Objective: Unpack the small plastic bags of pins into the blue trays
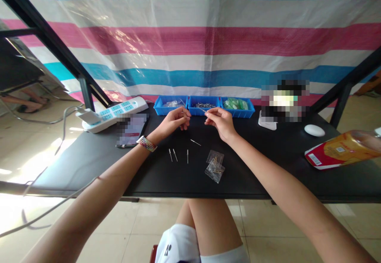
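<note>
My right hand (pixel 220 123) is closed in a pinch on a thin metal blind rivet (pixel 204 111), just in front of the middle blue bin (pixel 205 112). To its left, my left hand (pixel 178 119) is curled, with fingers bent inward; whatever it may hold is hidden. Below both hands, several blind rivets lie loose on the black table: one slanted rivet (pixel 195 142) and others nearer me, such as an upright-pointing rivet (pixel 187 156). Right of these are two small clear plastic bags (pixel 214 170) with brass-coloured pieces inside. Many more rivets fill the middle bin.
The left blue bin (pixel 156 110) holds clear packets, the right blue bin (pixel 251 114) green ones. A power strip (pixel 137 105) and phone (pixel 133 130) lie left. At right are a white oval object (pixel 314 130) and a tilted bottle (pixel 342 149). A cable (pixel 64 197) crosses the left side.
</note>
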A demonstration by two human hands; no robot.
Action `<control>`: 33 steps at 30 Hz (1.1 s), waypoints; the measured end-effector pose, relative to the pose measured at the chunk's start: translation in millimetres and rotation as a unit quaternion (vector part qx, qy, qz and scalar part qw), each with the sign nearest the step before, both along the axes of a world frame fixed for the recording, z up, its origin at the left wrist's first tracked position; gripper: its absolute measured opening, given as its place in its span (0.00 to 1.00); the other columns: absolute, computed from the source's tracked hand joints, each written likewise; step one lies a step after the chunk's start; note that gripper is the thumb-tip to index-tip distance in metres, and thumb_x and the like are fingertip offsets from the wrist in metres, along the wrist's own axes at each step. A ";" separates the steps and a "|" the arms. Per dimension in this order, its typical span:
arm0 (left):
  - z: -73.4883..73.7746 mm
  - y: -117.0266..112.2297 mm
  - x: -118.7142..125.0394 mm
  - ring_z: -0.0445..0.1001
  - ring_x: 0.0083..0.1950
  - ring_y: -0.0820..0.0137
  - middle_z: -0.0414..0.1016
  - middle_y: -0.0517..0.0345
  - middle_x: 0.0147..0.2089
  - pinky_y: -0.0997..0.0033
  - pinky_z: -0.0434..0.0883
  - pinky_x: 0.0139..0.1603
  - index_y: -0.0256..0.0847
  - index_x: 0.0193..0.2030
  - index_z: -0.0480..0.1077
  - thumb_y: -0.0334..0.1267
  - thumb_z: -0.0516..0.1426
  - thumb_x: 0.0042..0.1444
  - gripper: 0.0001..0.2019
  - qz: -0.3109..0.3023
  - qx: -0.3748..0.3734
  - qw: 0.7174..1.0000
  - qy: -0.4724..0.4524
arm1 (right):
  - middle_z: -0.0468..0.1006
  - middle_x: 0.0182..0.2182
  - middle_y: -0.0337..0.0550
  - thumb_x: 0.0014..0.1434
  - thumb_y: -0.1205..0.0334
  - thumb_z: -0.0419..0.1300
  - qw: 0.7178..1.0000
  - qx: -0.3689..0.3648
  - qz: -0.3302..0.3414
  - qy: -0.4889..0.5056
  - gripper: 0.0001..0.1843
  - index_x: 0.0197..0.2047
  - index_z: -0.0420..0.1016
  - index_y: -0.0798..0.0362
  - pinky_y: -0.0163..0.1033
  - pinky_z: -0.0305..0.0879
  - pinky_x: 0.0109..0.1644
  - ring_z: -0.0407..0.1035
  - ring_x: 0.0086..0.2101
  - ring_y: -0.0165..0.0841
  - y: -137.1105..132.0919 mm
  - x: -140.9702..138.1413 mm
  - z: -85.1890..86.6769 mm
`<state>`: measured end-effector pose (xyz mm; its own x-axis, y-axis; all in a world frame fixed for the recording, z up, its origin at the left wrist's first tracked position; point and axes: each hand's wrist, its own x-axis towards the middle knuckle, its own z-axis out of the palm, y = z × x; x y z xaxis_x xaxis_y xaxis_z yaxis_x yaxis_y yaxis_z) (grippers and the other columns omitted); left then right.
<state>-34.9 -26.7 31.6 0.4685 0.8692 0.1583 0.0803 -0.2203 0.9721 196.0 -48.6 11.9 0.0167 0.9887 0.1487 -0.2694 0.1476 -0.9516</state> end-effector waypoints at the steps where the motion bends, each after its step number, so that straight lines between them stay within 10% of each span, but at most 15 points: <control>1: -0.4 0.6 -0.1 0.76 0.27 0.72 0.77 0.61 0.30 0.75 0.71 0.27 0.39 0.45 0.70 0.43 0.66 0.58 0.15 -0.001 0.000 1.000 -0.001 | 0.85 0.39 0.41 0.49 0.57 0.74 1.000 -0.002 -0.007 0.010 0.18 0.43 0.81 0.51 0.39 0.83 0.34 0.78 0.28 0.30 0.7 1.3 1.1; 7: -1.0 1.2 -0.4 0.75 0.26 0.72 0.76 0.61 0.29 0.76 0.67 0.25 0.38 0.45 0.71 0.42 0.65 0.58 0.13 -0.005 0.004 1.000 0.011 | 0.85 0.36 0.42 0.56 0.58 0.68 0.985 0.017 0.037 -0.167 0.18 0.49 0.83 0.52 0.34 0.70 0.22 0.73 0.20 0.28 -7.6 1.5 1.9; 17: -0.6 -1.2 -1.3 0.75 0.27 0.73 0.76 0.60 0.31 0.76 0.67 0.27 0.38 0.44 0.72 0.40 0.63 0.57 0.11 -0.006 0.007 1.000 0.030 | 0.78 0.34 0.38 0.57 0.67 0.71 0.836 0.220 0.121 -0.489 0.03 0.35 0.84 0.50 0.36 0.60 0.38 0.71 0.33 0.30 -31.5 -12.5 -1.4; 33: 1.1 -1.1 -0.4 0.76 0.28 0.70 0.79 0.50 0.32 0.73 0.70 0.29 0.33 0.40 0.79 0.61 0.59 0.65 0.27 -0.071 -0.014 0.994 0.081 | 0.84 0.31 0.43 0.54 0.48 0.73 0.991 0.045 0.066 -0.103 0.16 0.38 0.82 0.52 0.38 0.72 0.32 0.77 0.29 0.34 -14.1 -10.6 0.0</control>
<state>-35.2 -27.8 32.7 0.6044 0.7953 0.0470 0.2071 -0.2139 0.9546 185.4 -62.7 11.9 -0.1518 0.9628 0.2238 -0.0941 0.2113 -0.9729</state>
